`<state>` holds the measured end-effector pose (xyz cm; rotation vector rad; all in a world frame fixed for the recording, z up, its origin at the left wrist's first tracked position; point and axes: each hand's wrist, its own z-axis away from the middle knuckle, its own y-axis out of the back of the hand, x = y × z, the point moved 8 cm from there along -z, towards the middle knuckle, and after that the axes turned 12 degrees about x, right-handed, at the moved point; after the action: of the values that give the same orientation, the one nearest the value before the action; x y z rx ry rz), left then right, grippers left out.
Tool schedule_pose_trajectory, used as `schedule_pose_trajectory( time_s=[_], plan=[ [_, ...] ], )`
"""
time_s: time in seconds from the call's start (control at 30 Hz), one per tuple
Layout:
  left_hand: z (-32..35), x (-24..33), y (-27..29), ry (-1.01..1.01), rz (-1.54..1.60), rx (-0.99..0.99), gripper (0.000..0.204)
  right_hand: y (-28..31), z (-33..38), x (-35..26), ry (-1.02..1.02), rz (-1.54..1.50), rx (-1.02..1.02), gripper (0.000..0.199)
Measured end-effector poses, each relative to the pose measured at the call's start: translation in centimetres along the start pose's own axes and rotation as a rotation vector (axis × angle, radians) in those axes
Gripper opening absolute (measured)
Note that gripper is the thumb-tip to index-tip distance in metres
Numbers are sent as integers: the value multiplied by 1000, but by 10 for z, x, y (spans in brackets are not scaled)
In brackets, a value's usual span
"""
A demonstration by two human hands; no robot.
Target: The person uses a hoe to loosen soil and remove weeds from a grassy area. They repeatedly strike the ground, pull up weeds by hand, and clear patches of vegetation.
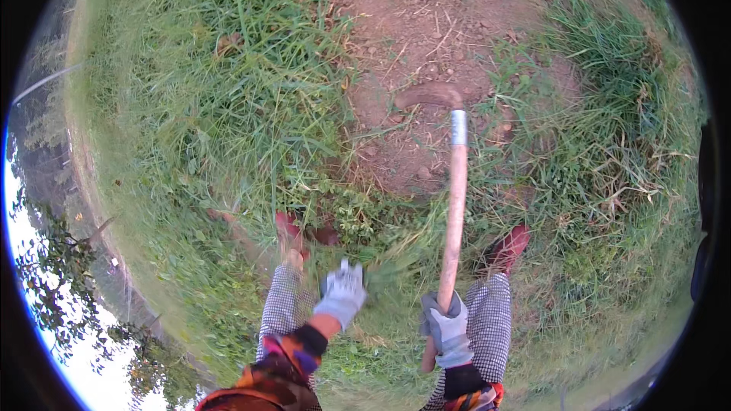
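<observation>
We find the right hand [448, 329] clamped on the sickle [455, 205], the left hand [343, 293] open beside grass [228, 106]; we judge it should stay behind the blade.

The hoe [454, 183] reaches ahead onto bare soil [426, 38], grass [213, 106] on both sides.

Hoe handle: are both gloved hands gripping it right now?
No. Only the right hand grips the wooden hoe handle; the left hand is off it, over the grass.
</observation>
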<state>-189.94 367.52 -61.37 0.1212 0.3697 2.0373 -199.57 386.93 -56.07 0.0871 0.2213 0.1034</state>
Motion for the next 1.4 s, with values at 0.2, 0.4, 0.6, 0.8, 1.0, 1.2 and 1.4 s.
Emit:
schedule_pose_trajectory(
  time_s=[0.2, 0.4, 0.6, 0.8, 1.0, 1.2, 1.4],
  plan=[
    [-120, -28, 129, 47, -509, 460, 22, -20, 13, -5, -67, -85, -48, 15],
    [-125, 64, 154, -450, -598, 503, 39, -21, 11, 7, -116, -84, -58, 14],
    [-174, 12, 164, -312, -634, 580, 56, -12, 4, 11, -109, -172, -49, 19],
    [-184, -113, 108, -36, -655, 245, 40, -25, 13, 23, -8, -42, -49, 21],
    [-179, -73, 90, -234, -499, 239, 31, -26, -3, 70, -87, 25, 20, 18],
    [-138, -97, 143, -90, -356, 266, 33, -72, -4, 32, 31, -113, -30, 19],
    [-151, -110, 131, -116, -275, 417, 25, -59, -15, 150, -251, -56, -16, 20]
  ],
)
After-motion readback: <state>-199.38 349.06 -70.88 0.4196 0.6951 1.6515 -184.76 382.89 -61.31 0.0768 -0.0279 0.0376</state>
